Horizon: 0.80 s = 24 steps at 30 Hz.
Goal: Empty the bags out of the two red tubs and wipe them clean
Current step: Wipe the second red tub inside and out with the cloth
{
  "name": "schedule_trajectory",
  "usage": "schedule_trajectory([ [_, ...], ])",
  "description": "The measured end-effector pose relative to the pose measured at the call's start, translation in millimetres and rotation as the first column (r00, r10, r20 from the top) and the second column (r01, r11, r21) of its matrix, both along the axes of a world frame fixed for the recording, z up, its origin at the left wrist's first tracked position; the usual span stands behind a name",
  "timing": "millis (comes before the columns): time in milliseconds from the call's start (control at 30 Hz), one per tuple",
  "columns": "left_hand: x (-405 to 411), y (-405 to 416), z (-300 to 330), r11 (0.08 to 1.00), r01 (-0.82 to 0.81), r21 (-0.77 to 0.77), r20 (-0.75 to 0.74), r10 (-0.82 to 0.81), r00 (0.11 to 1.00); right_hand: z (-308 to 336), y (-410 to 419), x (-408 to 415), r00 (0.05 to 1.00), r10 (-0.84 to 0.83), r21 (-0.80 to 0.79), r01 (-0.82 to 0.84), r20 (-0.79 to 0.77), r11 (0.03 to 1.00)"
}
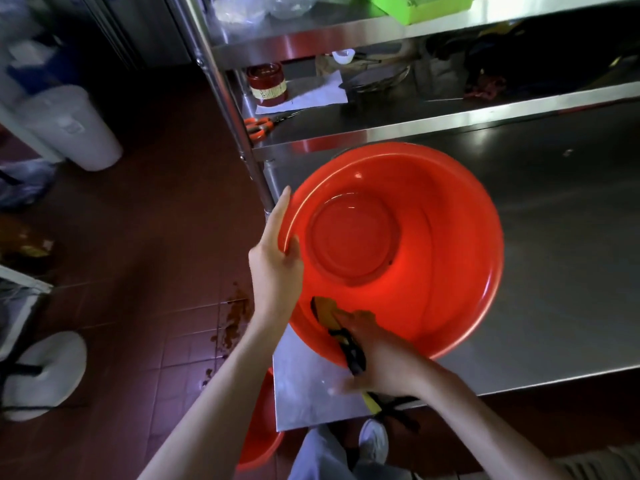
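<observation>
A large red tub [398, 251] sits tilted at the near left corner of a stainless steel tabletop [554, 271], its open side turned up toward the camera and its left rim hanging past the tabletop's left edge. Nothing lies inside it but the cloth.

The left hand [277, 258] grasps the tub's left rim, thumb hooked inside and fingers stretched along the outer wall.

The right hand [377, 355] is clenched around a yellow and black cloth [329, 313], pressing it against the tub's inner wall at the near side. The hand is motion-blurred, so the cloth's full shape is hard to make out; a yellow and black end also hangs below the wrist.

A second red tub [259, 441] stands on the floor [156, 237] below the tabletop's near left corner, mostly hidden by the left forearm and the tabletop. Its contents cannot be seen.

On the shelf [485, 116] behind the tabletop are orange-handled scissors [259, 126], a white sheet of paper [311, 93] and a red jar [267, 83] with a pale label whose writing is too small to read. Items farther right on that shelf are too dark to identify. A green box [426, 6] on the shelf above is cut off by the top edge.

The reddish tiled floor shows brown stains beside the tabletop leg.
</observation>
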<state>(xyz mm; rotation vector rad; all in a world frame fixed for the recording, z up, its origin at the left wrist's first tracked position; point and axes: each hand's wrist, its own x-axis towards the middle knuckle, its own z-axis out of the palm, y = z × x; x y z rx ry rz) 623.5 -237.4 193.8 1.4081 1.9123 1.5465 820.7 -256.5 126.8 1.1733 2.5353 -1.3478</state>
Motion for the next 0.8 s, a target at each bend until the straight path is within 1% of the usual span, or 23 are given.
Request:
schedule_trajectory([
  [67, 10.1, -11.4, -13.0, 0.992, -0.123, -0.021, 0.133, 0.125, 0.983, -0.9, -2.1, 14.9, 0.989, 0.002, 0.240, -0.037, 0.146, 0.970],
  [100, 15.0, -15.0, -21.1, 0.982, -0.180, -0.056, 0.194, 0.188, 0.963, -2.1, -1.1, 21.1, 0.983, -0.005, 0.332, -0.057, 0.184, 0.942],
  [167, 23.7, -20.0, -35.2, 0.958, -0.245, -0.148, 0.265, 0.277, 0.923, -2.8, 5.3, 33.4, 0.973, 0.028, 0.413, -0.123, 0.228, 0.903],
  [200, 26.2, -19.0, -37.3, 0.953, -0.246, -0.175, 0.267, 0.286, 0.920, -1.8, 10.0, 39.2, 0.967, 0.041, 0.422, -0.149, 0.252, 0.894],
  [267, 23.8, -7.7, -28.9, 0.966, -0.212, -0.151, 0.206, 0.240, 0.949, 0.6, 18.7, 49.6, 0.956, 0.064, 0.411, -0.182, 0.285, 0.893],
  [300, 17.1, 3.2, -20.2, 0.976, -0.179, -0.121, 0.133, 0.195, 0.972, 1.6, 19.8, 53.7, 0.953, 0.079, 0.406, -0.198, 0.292, 0.892],
  [333, 8.2, 16.4, -8.9, 0.986, -0.129, -0.102, 0.020, 0.131, 0.991, 0.8, 20.5, 57.3, 0.945, 0.104, 0.393, -0.227, 0.310, 0.891],
  [367, -1.4, 30.3, 5.4, 0.992, -0.058, -0.108, -0.123, 0.045, 0.991, 1.7, 20.5, 60.6, 0.936, 0.132, 0.369, -0.255, 0.326, 0.894],
  [400, -10.2, 43.7, 19.7, 0.990, 0.031, -0.136, -0.266, -0.067, 0.962, 0.5, 21.0, 64.4, 0.925, 0.159, 0.336, -0.280, 0.345, 0.899],
  [433, -16.6, 55.0, 32.4, 0.973, 0.137, -0.184, -0.370, -0.198, 0.908, 0.3, 21.0, 67.6, 0.921, 0.178, 0.319, -0.295, 0.348, 0.901],
  [467, -19.2, 63.3, 42.2, 0.941, 0.245, -0.235, -0.405, -0.324, 0.855, -0.4, 21.8, 70.0, 0.923, 0.188, 0.314, -0.297, 0.335, 0.902],
  [500, -18.7, 68.4, 48.5, 0.902, 0.333, -0.274, -0.390, -0.421, 0.819, -1.2, 23.8, 69.8, 0.923, 0.196, 0.276, -0.293, 0.331, 0.915],
  [533, -17.7, 72.1, 51.2, 0.875, 0.387, -0.292, -0.363, -0.476, 0.801, 0.3, 26.8, 68.3, 0.919, 0.208, 0.188, -0.281, 0.335, 0.941],
  [600, -15.7, 73.6, 51.9, 0.858, 0.415, -0.302, -0.330, -0.503, 0.799, -1.7, 30.8, 59.6, 0.920, 0.226, -0.034, -0.227, 0.319, 0.973],
  [633, -15.3, 72.6, 50.2, 0.858, 0.411, -0.306, -0.326, -0.501, 0.802, -5.1, 31.6, 53.2, 0.936, 0.218, -0.086, -0.202, 0.277, 0.976],
  [667, -15.4, 70.9, 48.0, 0.863, 0.402, -0.307, -0.327, -0.492, 0.807, -11.2, 32.5, 44.6, 0.956, 0.185, -0.093, -0.168, 0.228, 0.981],
  [700, -15.7, 68.8, 46.7, 0.870, 0.390, -0.302, -0.331, -0.479, 0.813, -17.8, 33.4, 34.2, 0.978, 0.128, -0.056, -0.120, 0.164, 0.991],
  [767, -17.0, 64.6, 44.4, 0.888, 0.359, -0.286, -0.346, -0.445, 0.826, -40.6, 42.3, 6.5, 0.992, -0.001, 0.001, 0.001, 0.126, 1.000],
  [800, -16.6, 62.4, 43.1, 0.894, 0.350, -0.281, -0.353, -0.435, 0.828, -49.6, 49.2, -9.0, 0.990, -0.062, -0.015, 0.064, 0.127, 0.998],
])
